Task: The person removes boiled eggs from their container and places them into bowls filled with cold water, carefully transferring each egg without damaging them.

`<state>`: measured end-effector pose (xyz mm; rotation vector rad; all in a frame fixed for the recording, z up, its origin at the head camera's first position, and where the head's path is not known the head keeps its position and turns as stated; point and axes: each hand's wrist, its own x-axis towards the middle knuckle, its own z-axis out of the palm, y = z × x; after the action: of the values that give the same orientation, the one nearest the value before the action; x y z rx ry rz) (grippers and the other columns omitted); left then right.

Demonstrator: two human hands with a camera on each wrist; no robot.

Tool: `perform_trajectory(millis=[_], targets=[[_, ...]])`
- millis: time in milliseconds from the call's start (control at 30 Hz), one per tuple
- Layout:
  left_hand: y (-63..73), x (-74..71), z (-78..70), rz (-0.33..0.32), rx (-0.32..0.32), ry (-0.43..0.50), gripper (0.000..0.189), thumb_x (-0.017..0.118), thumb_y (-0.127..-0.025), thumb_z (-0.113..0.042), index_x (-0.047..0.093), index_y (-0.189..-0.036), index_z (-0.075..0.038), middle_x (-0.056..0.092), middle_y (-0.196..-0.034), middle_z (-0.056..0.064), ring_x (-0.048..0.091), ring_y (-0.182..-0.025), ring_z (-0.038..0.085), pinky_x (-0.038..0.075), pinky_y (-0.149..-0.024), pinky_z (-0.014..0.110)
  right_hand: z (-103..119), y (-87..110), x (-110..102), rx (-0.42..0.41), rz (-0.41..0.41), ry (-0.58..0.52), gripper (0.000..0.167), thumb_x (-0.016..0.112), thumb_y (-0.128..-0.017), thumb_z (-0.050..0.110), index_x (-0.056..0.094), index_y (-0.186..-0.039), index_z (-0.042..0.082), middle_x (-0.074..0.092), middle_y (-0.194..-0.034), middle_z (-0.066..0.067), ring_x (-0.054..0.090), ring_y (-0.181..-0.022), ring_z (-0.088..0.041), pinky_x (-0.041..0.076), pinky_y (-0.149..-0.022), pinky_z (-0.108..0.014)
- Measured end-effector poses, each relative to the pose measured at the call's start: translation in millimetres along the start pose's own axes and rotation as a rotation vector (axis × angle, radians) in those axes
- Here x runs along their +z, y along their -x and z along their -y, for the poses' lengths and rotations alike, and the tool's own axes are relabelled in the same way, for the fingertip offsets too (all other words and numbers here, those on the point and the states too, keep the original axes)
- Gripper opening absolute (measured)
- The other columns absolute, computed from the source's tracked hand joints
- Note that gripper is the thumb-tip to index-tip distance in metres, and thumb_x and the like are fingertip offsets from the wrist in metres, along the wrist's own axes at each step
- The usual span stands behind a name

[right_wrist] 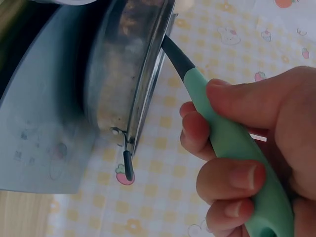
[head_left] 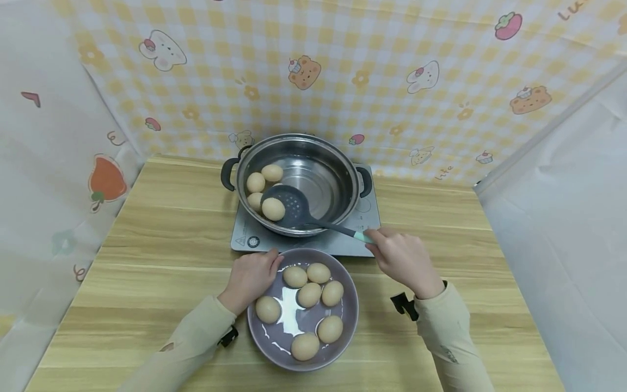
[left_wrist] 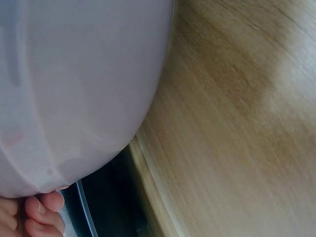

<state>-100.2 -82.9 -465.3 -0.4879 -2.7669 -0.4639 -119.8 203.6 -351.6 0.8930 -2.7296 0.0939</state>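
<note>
My right hand (head_left: 404,260) grips the green handle (right_wrist: 222,133) of a dark grey skimmer (head_left: 294,204), its fingers wrapped round it in the right wrist view. On the perforated bowl of the skimmer lies an egg (head_left: 273,209), inside the left part of a steel pot (head_left: 325,185). More eggs (head_left: 256,182) sit at the pot's left side, one partly hidden by the skimmer. With my left hand (head_left: 251,279) I hold the upper left rim of a purple-grey plate (head_left: 338,348); curled fingertips (left_wrist: 44,207) show at its edge in the left wrist view. Several eggs (head_left: 309,294) rest on this plate.
Beneath the pot is a flat induction cooker (head_left: 245,235), just behind the plate. Black side handles (head_left: 227,173) stick out from the pot. A wooden table (head_left: 161,234) carries everything, with a yellow checked cloth (head_left: 333,103) hanging behind and pale sheets at both sides.
</note>
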Motion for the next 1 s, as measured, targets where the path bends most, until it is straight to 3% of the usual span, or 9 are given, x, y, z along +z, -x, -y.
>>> perform_trajectory(millis=[167, 600, 833, 1000], targets=[[-0.8, -0.5, -0.9, 0.007, -0.006, 0.006, 0.023, 0.058, -0.087, -0.025, 0.051, -0.068, -0.015, 0.047, -0.047, 0.001, 0.049, -0.041, 0.023, 0.027, -0.037, 0.032, 2, -0.9, -7, 0.023, 0.047, -0.045, 0.019, 0.064, -0.082, 0.015, 0.064, -0.101, 0.009, 0.06, -0.071, 0.001, 0.048, -0.048, -0.01, 0.031, -0.037, -0.026], [0.4, -0.7, -0.5, 0.009, -0.014, 0.017, 0.023, 0.058, -0.088, -0.025, 0.051, -0.068, -0.015, 0.046, -0.047, 0.001, 0.047, -0.041, 0.023, 0.027, -0.037, 0.032, 0, 19.1, -28, 0.011, -0.051, -0.005, 0.018, 0.067, -0.078, 0.013, 0.066, -0.096, 0.011, 0.059, -0.069, 0.005, 0.04, -0.044, -0.003, 0.026, -0.039, -0.021], [1.0, -0.5, -0.3, 0.012, -0.018, 0.019, 0.024, 0.058, -0.087, -0.025, 0.05, -0.067, -0.014, 0.047, -0.047, 0.001, 0.047, -0.041, 0.022, 0.026, -0.037, 0.031, 1, 37.4, -45, 0.041, -0.067, -0.004, 0.02, 0.067, -0.077, 0.013, 0.067, -0.097, 0.013, 0.05, -0.063, 0.01, 0.026, -0.042, 0.002, 0.02, -0.038, -0.018], [0.5, -0.4, -0.1, 0.017, -0.019, 0.019, 0.025, 0.058, -0.087, -0.024, 0.05, -0.066, -0.014, 0.047, -0.047, 0.0, 0.046, -0.04, 0.02, 0.026, -0.037, 0.031, 1, 53.4, -54, 0.039, -0.063, -0.024, 0.017, 0.057, -0.088, 0.026, 0.066, -0.096, 0.014, 0.048, -0.062, 0.013, 0.023, -0.043, 0.005, 0.018, -0.038, -0.016]])
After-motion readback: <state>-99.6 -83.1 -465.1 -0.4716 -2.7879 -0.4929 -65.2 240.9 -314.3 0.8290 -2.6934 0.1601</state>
